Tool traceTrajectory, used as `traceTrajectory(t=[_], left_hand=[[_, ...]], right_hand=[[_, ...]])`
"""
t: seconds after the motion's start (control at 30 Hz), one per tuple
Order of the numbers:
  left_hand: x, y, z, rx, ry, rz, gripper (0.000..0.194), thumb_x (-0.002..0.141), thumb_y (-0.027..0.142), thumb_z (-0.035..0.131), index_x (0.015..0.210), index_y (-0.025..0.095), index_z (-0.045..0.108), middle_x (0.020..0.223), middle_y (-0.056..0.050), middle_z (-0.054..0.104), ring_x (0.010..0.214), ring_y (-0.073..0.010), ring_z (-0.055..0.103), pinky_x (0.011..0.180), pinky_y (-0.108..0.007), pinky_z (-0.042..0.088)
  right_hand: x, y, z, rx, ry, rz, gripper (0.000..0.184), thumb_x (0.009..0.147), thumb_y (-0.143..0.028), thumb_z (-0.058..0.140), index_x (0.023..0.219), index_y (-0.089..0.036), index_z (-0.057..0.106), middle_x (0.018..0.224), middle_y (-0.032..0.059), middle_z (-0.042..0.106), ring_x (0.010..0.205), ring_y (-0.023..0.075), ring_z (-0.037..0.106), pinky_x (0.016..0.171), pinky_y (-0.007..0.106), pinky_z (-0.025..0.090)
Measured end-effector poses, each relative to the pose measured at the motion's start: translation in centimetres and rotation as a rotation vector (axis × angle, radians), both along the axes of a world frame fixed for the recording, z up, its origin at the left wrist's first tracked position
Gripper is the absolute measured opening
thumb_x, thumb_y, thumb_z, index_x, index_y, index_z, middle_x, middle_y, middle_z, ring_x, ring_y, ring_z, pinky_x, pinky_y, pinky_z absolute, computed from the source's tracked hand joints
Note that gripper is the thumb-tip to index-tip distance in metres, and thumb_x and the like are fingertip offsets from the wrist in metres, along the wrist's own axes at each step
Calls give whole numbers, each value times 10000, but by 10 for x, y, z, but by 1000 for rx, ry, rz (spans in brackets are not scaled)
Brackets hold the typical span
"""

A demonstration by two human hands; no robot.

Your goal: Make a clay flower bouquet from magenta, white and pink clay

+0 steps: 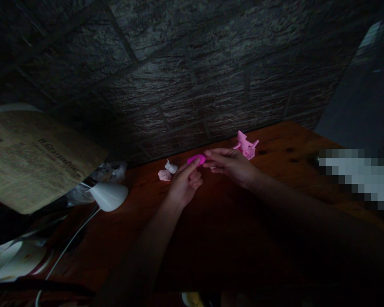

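Between my hands is a small, flattened piece of bright pink modelling clay [195, 160]. My left hand [187, 183] pinches it, thumb on top and the other fingers curled beneath. From the other side, the fingertips of my right hand [228, 165] close on its right end. Left of my hands, a pale pink lump [164, 175] and a crumpled white lump [170, 166] lie on the wooden table [211, 238]. Behind my right wrist stands a light pink shape [245, 146] with pointed projections; its lower left is partly hidden.
A white cone-shaped lamp [110, 196] with a cord stands on the left, before clear plastic wrapping [107, 172]. A newspaper-print lampshade or bag [35, 157] rises there too. A dark brick-patterned wall [179, 81] runs behind the table. White containers [22, 258] are lower left.
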State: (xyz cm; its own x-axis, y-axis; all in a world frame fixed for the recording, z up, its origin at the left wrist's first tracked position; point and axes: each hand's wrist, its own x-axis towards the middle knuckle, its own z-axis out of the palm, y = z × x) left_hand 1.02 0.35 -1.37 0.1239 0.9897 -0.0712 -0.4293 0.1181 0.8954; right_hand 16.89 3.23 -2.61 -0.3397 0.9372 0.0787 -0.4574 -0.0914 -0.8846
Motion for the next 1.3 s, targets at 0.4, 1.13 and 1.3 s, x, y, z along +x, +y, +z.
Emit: traceTrajectory(t=[0.4,1.13,1.3], left_hand=[[-3,-2,0,-129,-127,-78,316,824,287,776,645,178,539,426,132,193,354,-19,139,371,-165,201],[-7,-7,10,-193,-255,-160,228,910,177,661,700,173,572,414,133,281,285,6,188,333,-129,206],[-7,-7,12,-185,-263,-185,274,929,147,620,662,164,559,399,130,277,274,1,205,329,-134,208]], right_hand=[[-1,-2,-1,54,-88,35,179,724,-379,864,839,-256,806,798,8,757,659,94,634,503,190,424],[6,-1,7,163,-78,123,216,714,-330,848,917,-263,818,755,-18,731,547,65,477,472,204,310],[7,1,5,182,-88,132,226,734,-356,846,938,-263,823,818,9,744,576,78,481,483,224,309]])
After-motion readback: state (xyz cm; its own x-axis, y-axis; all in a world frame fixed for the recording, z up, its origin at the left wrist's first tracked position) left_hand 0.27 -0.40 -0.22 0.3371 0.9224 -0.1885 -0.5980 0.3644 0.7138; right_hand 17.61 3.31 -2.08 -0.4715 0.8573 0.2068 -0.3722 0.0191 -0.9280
